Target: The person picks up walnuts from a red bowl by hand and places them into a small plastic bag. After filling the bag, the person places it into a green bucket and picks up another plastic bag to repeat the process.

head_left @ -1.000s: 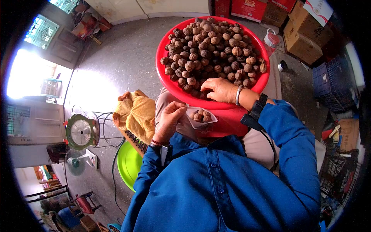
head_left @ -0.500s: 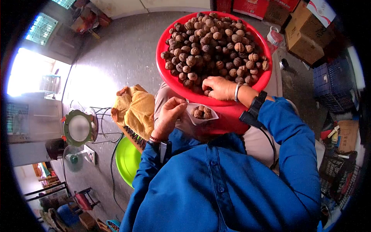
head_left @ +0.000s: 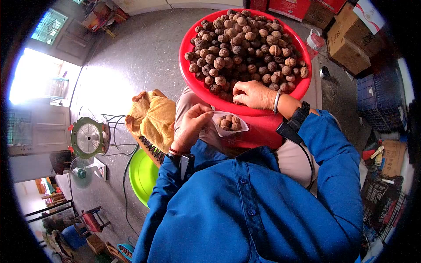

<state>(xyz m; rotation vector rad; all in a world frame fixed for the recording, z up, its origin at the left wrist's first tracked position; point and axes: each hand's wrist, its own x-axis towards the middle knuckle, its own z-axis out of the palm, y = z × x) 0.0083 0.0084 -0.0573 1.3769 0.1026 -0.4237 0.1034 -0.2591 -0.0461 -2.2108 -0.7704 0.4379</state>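
A large red basin (head_left: 187,79) heaped with brown walnuts (head_left: 239,44) stands before me at the upper middle. My right hand (head_left: 255,95) is at the basin's near edge, its fingers curled down at the walnuts; what they hold, if anything, is hidden. Lower left of it, my left hand (head_left: 193,125) pinches the edge of a small white bag (head_left: 239,130). Several walnuts (head_left: 230,123) lie in the bag's open mouth.
A yellow cloth (head_left: 153,120) lies on a wooden piece left of my left hand, above a green basin (head_left: 142,175). Fans (head_left: 87,137) and cables are on the left floor. Cardboard boxes (head_left: 348,48) and a dark blue crate (head_left: 379,103) stand at the right.
The view has shifted slightly. My right hand has moved a little along the basin's near edge, its fingers still curled. My left hand still holds the bag.
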